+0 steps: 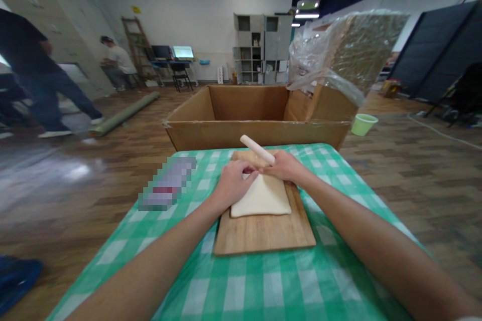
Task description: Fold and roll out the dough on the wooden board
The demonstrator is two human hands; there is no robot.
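Note:
A pale, flat sheet of dough (261,199), roughly square, lies on a wooden cutting board (263,235). At its far left edge, my left hand (235,180) has its fingers curled, thumb and fingertips closed on the dough's rim. Opposite it, my right hand (283,166) grips one end of a light wooden rolling pin (258,149), whose free end points up to the far left above the board. The right fingertips also touch the dough's far edge, close to the left hand's. My hands hide part of that edge.
A green-and-white checked cloth (233,286) covers the table. On its left lies a blurred-out flat object (167,183). Beyond stands a large open cardboard box (256,133), with a plastic-wrapped block (361,50) behind right. A green bucket (363,124) and two people are farther off.

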